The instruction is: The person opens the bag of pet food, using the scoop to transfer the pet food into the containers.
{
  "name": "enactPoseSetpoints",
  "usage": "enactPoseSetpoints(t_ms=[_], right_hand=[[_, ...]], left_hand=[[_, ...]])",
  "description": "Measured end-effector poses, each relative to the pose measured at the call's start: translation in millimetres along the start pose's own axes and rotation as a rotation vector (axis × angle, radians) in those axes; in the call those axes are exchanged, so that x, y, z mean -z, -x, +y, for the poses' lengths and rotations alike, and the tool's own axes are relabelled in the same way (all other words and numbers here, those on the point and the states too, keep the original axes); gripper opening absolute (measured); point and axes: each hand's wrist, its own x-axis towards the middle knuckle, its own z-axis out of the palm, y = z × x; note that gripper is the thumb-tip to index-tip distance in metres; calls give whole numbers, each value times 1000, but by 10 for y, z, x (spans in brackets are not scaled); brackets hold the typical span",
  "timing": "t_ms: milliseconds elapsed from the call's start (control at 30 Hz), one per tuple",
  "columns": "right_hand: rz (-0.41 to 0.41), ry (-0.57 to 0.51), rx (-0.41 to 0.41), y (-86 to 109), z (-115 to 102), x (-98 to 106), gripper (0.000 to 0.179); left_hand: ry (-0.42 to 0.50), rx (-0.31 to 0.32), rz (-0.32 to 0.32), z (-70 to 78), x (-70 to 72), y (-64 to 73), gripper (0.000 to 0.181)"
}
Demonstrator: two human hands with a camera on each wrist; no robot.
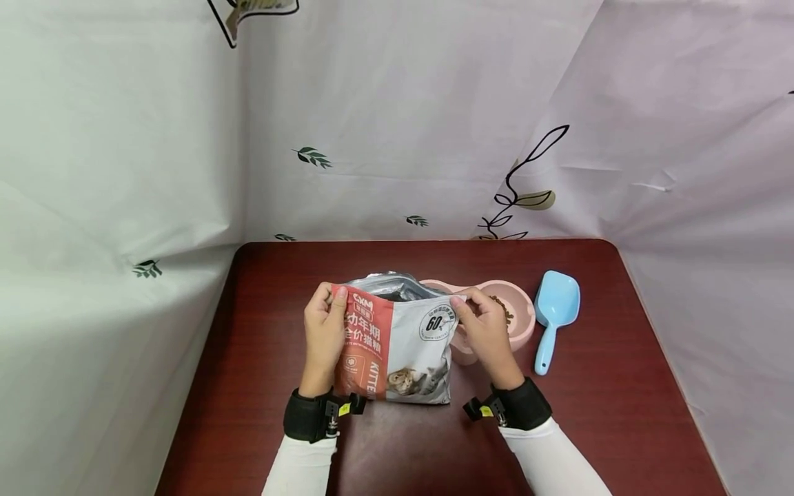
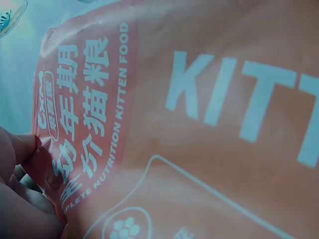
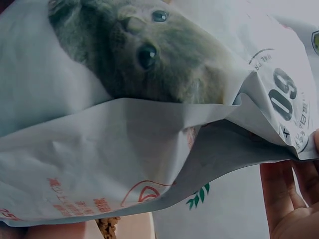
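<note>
Both hands hold a red and white bag of kitten food (image 1: 415, 351) by its top corners, front panel toward the head camera. The left hand (image 1: 325, 331) pinches the top left corner, thumb on the front. At the opposite corner the right hand (image 1: 488, 334) pinches the edge the same way. The bag's mouth gapes, showing silvery lining (image 1: 387, 282). In the left wrist view, the bag's printed red side (image 2: 164, 129) fills most of the picture. The right wrist view shows the bag's folded side (image 3: 99, 154) and the right hand's fingers (image 3: 281, 194) at its edge.
Behind the bag and right hand sits a pink double bowl (image 1: 521, 310), partly hidden, with brown kibble (image 1: 504, 310) in it. A light blue scoop (image 1: 556, 303) lies to its right on the dark red table (image 1: 620, 413). Pale patterned cloth (image 1: 403, 124) hangs around the table.
</note>
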Motion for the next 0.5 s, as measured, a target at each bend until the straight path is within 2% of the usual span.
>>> enactPoseSetpoints(t_ms=[133,233,367,500], right_hand=[[18,-29,-18,-14,35,0,15],[31,-31,-25,-20,49,-4,16],[42,-54,-45,-25,76,-8,17],[46,-94,-54,-29,147,-7,18]], left_hand=[[48,22,5,-36,2,-20,29],[52,21,16,6,-7,-26,30],[41,2,65,18,-15,-35,27],[65,-9,110,-76,5,-45,25]])
